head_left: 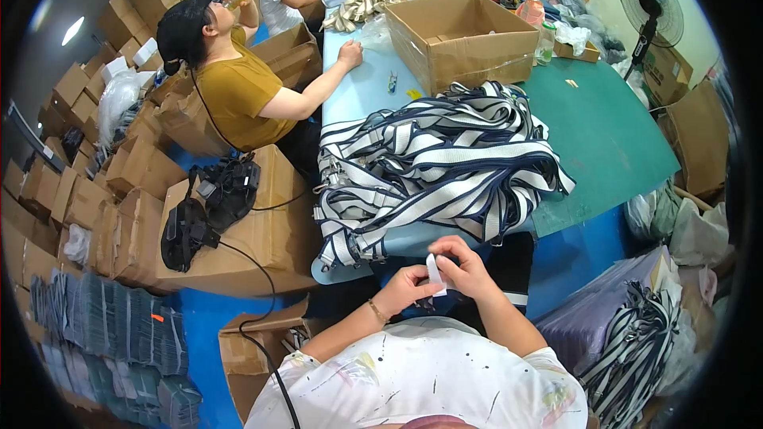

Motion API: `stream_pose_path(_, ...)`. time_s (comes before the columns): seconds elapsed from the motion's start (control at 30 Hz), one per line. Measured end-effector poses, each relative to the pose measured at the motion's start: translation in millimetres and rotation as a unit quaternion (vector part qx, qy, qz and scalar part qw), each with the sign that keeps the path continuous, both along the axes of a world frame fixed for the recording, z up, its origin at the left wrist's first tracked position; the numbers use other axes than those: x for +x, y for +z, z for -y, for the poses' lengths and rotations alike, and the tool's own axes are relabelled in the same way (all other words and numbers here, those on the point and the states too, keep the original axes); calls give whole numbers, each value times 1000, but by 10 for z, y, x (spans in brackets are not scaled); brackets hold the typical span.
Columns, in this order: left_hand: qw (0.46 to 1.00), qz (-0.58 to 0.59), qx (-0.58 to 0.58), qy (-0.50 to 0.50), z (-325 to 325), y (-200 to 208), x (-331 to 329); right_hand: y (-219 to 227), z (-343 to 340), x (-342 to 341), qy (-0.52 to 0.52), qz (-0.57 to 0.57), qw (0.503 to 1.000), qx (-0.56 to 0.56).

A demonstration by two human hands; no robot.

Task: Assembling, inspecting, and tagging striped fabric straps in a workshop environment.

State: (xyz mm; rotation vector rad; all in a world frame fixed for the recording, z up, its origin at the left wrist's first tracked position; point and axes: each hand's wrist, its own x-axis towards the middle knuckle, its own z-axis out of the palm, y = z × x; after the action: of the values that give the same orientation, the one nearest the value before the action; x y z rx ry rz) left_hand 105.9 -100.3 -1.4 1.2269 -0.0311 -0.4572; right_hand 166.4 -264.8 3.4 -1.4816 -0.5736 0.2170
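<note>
Strip (435, 274), white, just before the table (340, 273).
My left hand (400, 292) and right hand (467, 272) pinch it, fingers curled (striped straps (445, 160) heaped beyond); I seem to be adjusting it, and the next move calls for steady fingertips.

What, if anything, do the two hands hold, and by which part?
A white strip: the left hand pinches its lower part; the right hand is at its upper part, but whether it grips cannot be told.
</note>
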Motion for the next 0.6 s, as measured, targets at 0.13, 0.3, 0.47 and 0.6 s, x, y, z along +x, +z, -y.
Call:
stream_pose_path(0.13,998,22,-49,-12,-165,64,61,-42,355,-70,205,-93,966,-126)
stream_pose_path(0.3,974,17,78,-213,-260,52,60,-90,567,-210,267,-143,945,-127)
stream_pose_path(0.47,936,10,71,-344,-273,31,85,-49,542,-284,290,-148,934,-145)
stream_pose_path(0.6,938,15,105,-330,-315,-56,46,-23,514,-302,293,-102,921,-237)
